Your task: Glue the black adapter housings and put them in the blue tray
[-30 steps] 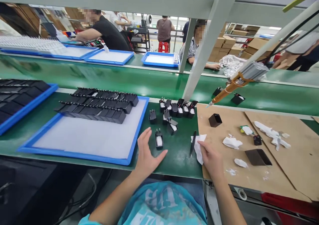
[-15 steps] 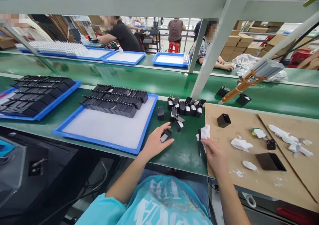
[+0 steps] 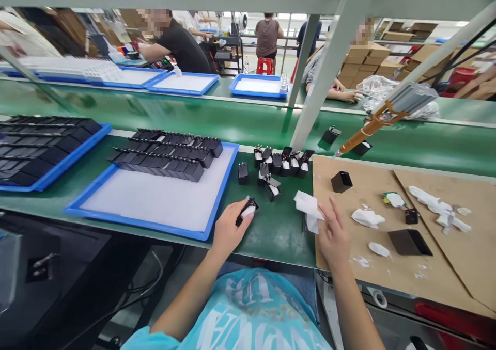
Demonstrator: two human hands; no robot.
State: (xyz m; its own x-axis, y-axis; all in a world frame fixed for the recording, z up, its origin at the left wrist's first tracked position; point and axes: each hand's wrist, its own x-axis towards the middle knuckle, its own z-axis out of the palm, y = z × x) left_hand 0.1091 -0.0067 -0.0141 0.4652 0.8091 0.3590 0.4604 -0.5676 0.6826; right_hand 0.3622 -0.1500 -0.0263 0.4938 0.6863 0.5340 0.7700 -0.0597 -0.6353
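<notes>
My left hand point(image 3: 228, 228) is closed round a small black plug adapter point(image 3: 247, 210), lifted just off the green bench. My right hand point(image 3: 334, 232) pinches a white wipe point(image 3: 308, 209) at the left edge of the brown cardboard sheet point(image 3: 387, 267). A black pen-like tool point(image 3: 304, 228) lies partly under the wipe. A cluster of several more black adapters point(image 3: 277, 164) stands just beyond both hands.
A blue tray point(image 3: 155, 205) holds rows of black adapters at its far end; a second blue tray point(image 3: 50, 172) is further left. On the cardboard lie a black cube point(image 3: 341, 181), white scraps point(image 3: 368, 218) and a dark box point(image 3: 409, 242). An orange dispenser nozzle point(image 3: 356, 141) hangs over the conveyor. Other people work behind.
My left hand, flat beside a standing adapter a second ago, has closed on it and picked it up. My right hand has lifted the wipe off the bench.
</notes>
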